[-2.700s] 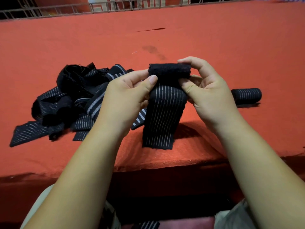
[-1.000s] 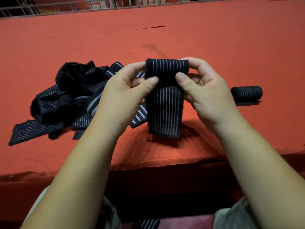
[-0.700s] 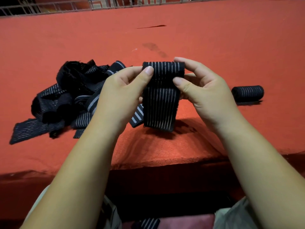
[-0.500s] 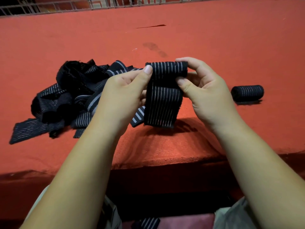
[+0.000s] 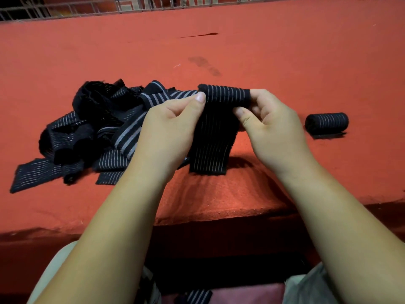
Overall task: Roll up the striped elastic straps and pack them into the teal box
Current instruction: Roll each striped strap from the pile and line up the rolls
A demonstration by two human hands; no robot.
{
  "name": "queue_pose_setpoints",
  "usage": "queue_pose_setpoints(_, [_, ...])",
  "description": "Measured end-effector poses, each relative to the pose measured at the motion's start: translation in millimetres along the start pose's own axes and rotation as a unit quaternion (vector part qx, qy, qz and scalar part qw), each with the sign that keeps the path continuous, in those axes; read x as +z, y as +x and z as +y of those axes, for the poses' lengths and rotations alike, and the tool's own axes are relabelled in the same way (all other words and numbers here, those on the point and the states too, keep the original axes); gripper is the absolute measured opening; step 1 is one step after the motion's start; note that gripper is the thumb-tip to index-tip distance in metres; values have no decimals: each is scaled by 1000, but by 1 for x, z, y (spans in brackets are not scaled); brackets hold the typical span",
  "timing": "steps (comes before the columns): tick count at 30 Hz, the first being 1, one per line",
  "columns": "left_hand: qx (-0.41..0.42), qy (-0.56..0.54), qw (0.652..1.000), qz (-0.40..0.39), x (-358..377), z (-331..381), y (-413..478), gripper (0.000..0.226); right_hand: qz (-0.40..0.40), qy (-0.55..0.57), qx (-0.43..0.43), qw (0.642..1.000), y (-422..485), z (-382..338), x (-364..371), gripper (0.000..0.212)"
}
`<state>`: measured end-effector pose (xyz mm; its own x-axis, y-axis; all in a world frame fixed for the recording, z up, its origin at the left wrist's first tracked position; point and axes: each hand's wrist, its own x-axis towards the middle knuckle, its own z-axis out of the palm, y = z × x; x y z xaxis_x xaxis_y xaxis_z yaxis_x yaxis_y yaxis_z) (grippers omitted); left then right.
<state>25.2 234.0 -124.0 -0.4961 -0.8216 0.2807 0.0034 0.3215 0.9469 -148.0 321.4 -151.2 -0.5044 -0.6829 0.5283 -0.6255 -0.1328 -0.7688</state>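
Observation:
Both hands hold a black strap with thin white stripes (image 5: 213, 137) above the red table. Its top part is wound into a roll and its loose tail hangs down to the cloth near the front edge. My left hand (image 5: 168, 130) pinches the roll's left end with thumb and fingers. My right hand (image 5: 269, 128) grips the right end, fingers curled behind it. A heap of unrolled striped straps (image 5: 87, 132) lies to the left. One finished roll (image 5: 326, 123) lies on its side to the right. No teal box is in view.
The red cloth-covered table (image 5: 263, 51) stretches far back to a metal rail (image 5: 153, 5). Its front edge runs just below my wrists. Another striped piece (image 5: 195, 296) shows low down between my knees.
The roll has grown as the hands turned it, and the hanging tail has become shorter. Both hands stayed in about the same place.

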Motion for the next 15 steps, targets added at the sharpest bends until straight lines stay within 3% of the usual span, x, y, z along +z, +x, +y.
queue_pose_setpoints(15, [27,34,999,-31,-6,-7,4,35,-12,54,-14,998,1,1,1,29])
